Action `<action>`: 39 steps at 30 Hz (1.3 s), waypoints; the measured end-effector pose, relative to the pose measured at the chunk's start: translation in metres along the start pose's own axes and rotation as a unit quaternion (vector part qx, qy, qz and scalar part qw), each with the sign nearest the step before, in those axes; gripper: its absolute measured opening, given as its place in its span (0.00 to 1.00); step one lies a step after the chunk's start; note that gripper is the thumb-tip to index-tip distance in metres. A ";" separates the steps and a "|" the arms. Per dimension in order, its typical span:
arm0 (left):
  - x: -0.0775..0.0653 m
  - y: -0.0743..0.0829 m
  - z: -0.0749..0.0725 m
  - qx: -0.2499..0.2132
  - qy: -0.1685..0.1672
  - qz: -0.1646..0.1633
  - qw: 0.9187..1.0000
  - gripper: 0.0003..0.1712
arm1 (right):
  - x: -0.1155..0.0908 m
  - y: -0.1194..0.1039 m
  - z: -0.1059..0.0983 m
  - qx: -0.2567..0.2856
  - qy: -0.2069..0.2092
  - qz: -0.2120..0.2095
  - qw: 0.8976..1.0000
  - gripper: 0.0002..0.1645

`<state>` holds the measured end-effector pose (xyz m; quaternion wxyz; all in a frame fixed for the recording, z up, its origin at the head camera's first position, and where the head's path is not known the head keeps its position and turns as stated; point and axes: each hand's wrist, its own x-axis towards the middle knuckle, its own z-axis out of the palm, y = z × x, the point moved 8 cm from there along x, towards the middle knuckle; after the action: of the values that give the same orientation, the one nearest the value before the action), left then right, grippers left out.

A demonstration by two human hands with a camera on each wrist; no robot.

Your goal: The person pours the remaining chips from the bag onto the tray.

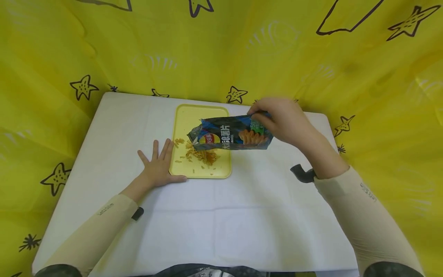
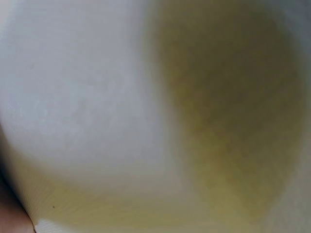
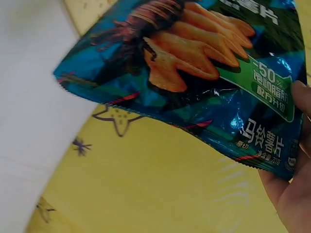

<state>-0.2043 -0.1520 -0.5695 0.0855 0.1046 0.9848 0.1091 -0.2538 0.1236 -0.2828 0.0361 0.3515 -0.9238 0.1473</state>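
A dark blue potato chip bag lies tilted over a yellow tray in the head view, its torn end to the left. My right hand pinches the bag's other end between thumb and fingers. In the right wrist view the chip bag fills the upper part, with fingers at its corner. Broken chips are heaped on the tray below the opening. My left hand lies with spread fingers against the tray's left side, thumb along its near edge. The left wrist view is blurred.
The tray rests on a white-covered table. A yellow curtain with drawn stars hangs behind and at both sides. Black straps stick out from the sleeve ends near both wrists.
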 end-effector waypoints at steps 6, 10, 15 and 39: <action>0.000 0.002 -0.001 -0.004 -0.011 -0.003 1.000 0.79 | -0.040 0.033 0.012 0.105 0.113 0.047 0.987 0.07; 0.000 0.003 -0.001 -0.003 -0.015 -0.004 1.000 0.78 | -0.062 0.055 0.023 0.179 0.189 0.093 0.961 0.08; 0.000 0.005 -0.004 -0.006 -0.013 -0.002 1.000 0.78 | -0.088 0.074 0.034 0.322 0.265 0.167 0.893 0.10; -0.003 0.006 0.000 -0.012 -0.004 0.010 1.000 0.78 | -0.163 0.172 0.189 0.698 0.400 0.383 0.454 0.08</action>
<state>-0.1999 -0.1468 -0.5672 0.0894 0.1136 0.9820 0.1215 -0.2377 0.2938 -0.5330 0.0838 -0.2279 -0.4364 0.8664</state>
